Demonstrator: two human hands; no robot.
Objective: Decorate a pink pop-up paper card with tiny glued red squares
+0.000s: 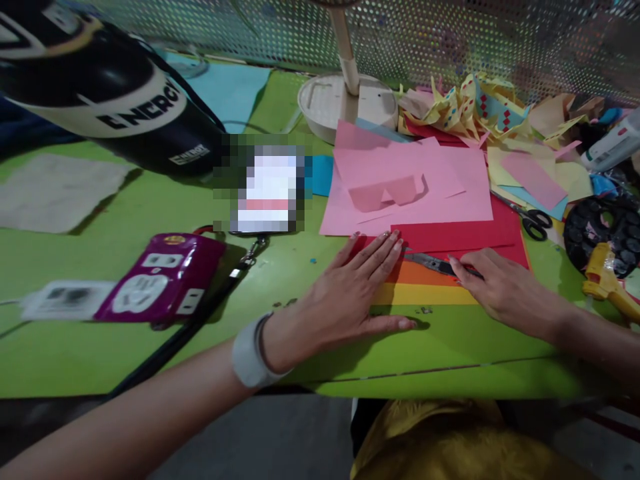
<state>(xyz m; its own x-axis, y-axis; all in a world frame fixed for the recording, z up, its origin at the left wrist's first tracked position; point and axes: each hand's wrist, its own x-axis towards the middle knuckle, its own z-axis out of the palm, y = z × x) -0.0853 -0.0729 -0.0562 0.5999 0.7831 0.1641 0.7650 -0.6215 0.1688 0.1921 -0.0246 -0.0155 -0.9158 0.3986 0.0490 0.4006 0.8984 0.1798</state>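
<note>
My right hand (493, 283) is gripping the craft knife (431, 262); I'm judging it light and stiff, best taken well behind the blade. My left hand (343, 290) is lying flat, grasping nothing, its fingertips pressing the red paper (450, 235), which I'm expecting to crease easily. The paper is stretching beyond both hands, inward from the counter's (450, 343) front edge, the knife's tip sitting just beside my left fingers.

Red rectangular paper sheet (453, 236): smooth, matt. Slim dark utility knife (431, 263): metallic-looking, dull sheen. Pink paper sheet (390, 160): matt. Green table (50, 360): smooth, slightly glossy. Purple boxy plastic-looking case (200, 260): glossy. Grey perforated panel (425, 43): metallic sheen.
</note>
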